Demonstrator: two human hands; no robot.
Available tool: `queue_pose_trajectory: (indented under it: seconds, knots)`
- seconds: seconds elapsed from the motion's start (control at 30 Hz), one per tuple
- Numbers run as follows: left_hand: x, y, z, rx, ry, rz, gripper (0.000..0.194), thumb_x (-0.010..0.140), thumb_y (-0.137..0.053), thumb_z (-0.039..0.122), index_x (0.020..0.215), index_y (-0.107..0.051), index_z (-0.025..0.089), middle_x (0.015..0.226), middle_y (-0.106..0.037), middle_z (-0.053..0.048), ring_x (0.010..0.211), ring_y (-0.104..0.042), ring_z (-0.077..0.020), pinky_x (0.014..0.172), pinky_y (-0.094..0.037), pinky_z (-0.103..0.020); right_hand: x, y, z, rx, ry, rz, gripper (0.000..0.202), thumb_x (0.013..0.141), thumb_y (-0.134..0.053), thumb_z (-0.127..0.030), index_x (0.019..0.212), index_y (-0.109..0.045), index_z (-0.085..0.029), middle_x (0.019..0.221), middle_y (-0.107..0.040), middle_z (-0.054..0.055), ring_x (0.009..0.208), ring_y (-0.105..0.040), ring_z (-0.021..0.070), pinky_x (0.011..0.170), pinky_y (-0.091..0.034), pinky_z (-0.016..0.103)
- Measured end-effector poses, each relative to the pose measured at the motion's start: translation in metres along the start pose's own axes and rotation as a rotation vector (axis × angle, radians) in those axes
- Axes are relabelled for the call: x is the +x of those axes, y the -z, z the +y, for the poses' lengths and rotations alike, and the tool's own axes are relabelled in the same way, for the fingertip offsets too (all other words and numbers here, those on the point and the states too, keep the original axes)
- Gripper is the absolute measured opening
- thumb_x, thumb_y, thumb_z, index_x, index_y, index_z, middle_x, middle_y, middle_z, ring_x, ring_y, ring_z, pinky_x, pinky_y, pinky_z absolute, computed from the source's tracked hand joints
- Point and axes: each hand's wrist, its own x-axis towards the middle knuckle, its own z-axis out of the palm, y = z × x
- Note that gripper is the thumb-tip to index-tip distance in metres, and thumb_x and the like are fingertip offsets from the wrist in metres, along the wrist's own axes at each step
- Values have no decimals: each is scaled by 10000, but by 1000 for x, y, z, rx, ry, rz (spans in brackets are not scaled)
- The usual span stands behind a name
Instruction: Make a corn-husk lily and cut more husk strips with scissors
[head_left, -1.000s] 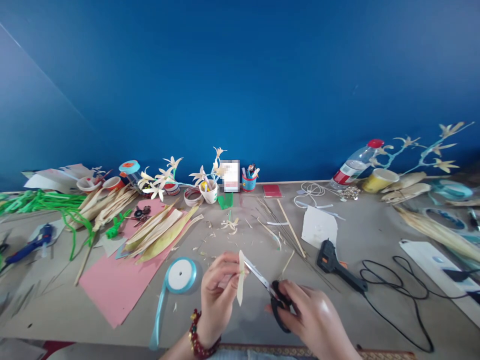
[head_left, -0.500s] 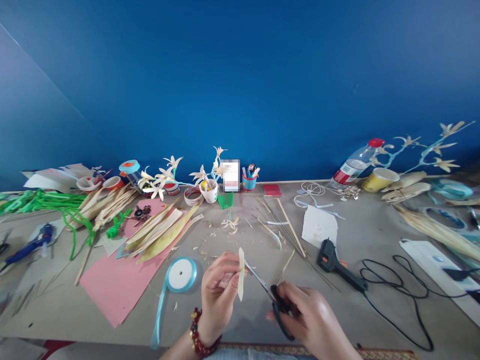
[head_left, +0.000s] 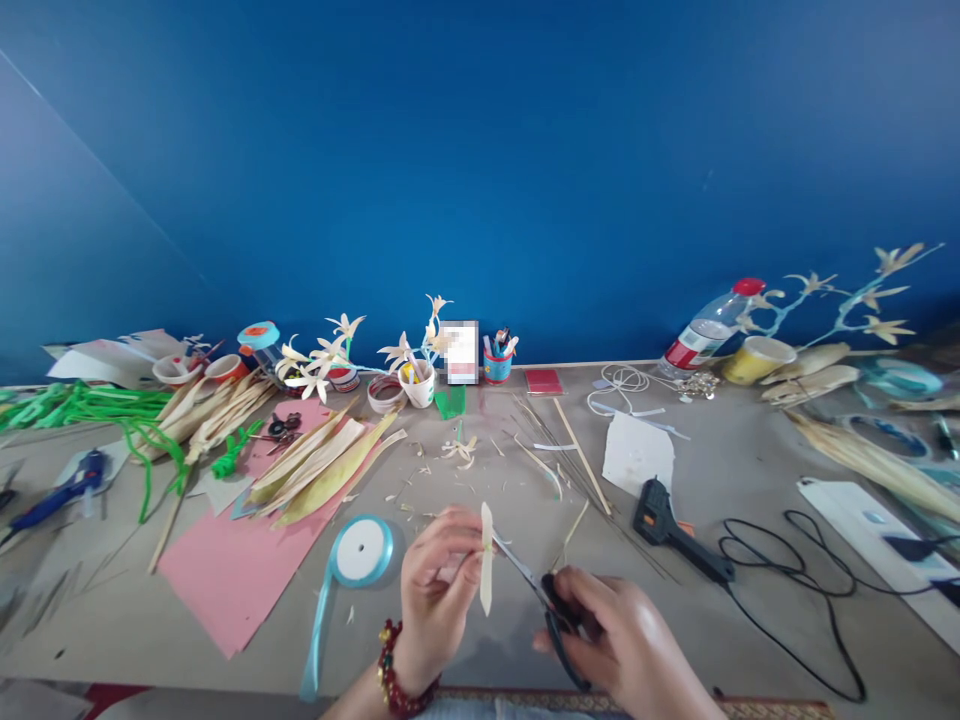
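Note:
My left hand point(head_left: 442, 572) pinches a narrow, pale cream strip pointed at both ends point(head_left: 487, 580), which looks like corn husk and stands upright at the fingertips. My right hand point(head_left: 619, 630) grips black-handled scissors point(head_left: 519, 567) by the loops. The scissor tips point up and left and reach the strip near its middle; whether they touch it I cannot tell. Beyond my hands a small cream flower point(head_left: 460, 449) lies among scraps on the table point(head_left: 480, 480). Left of my left hand sits a roll of light blue ribbon point(head_left: 363, 549), its loose end trailing toward the front edge.
Cream husks point(head_left: 330, 465) lie on pink paper point(head_left: 225, 575) at left. A black glue gun point(head_left: 679, 535) with a looping cord lies at right, near a white power strip point(head_left: 877, 545). Cups of made flowers, a pen holder point(head_left: 497, 362) and a bottle point(head_left: 705, 335) line the wall.
The cream strip has shifted slightly down and right in my left fingers. My right hand and the scissors stay nearly in place.

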Motion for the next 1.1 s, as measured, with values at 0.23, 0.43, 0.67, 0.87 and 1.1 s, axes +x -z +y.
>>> queue_pose_trajectory:
  seconds: [0.23, 0.43, 0.67, 0.87, 1.1]
  knots:
    - [0, -1, 2, -6, 9, -10, 97, 870, -625, 158, 802, -682, 197, 802, -723, -59, 841, -688, -222, 847, -541, -394, 3, 4, -6, 19, -16, -2, 300, 813, -661, -369, 702, -419, -231, 593, -557, -46, 504, -484, 114, 485, -289, 213]
    - [-1, -1, -1, -15, 10, -20, 114, 862, -624, 121, 798, -666, 205, 788, -710, -35, 828, -676, -204, 851, -533, -377, 2, 3, -4, 39, -26, -20, 320, 826, -660, -374, 712, -396, -234, 605, -542, -47, 511, -481, 115, 489, -291, 210]
    - [-1, -1, -2, -22, 17, -35, 121, 869, -610, 113, 808, -659, 206, 832, -711, -47, 852, -671, -208, 854, -521, -374, 3, 4, -5, 36, -28, -24, 330, 828, -655, -354, 699, -375, -235, 598, -532, -47, 509, -475, 115, 487, -277, 213]
    - [0, 1, 0, -29, 10, -63, 127, 872, -603, 103, 835, -676, 200, 847, -709, -51, 855, -666, -205, 860, -513, -372, 1, 3, 0, 8, -30, -32, 312, 827, -655, -332, 704, -386, -234, 600, -535, -45, 513, -485, 119, 493, -284, 212]
    - [1, 3, -1, -60, -3, -104, 156, 864, -609, 72, 872, -685, 208, 861, -707, -45, 865, -655, -201, 904, -487, -388, 2, 5, 1, 27, -23, -29, 318, 847, -619, -374, 701, -373, -237, 584, -511, -44, 498, -465, 123, 486, -273, 219]
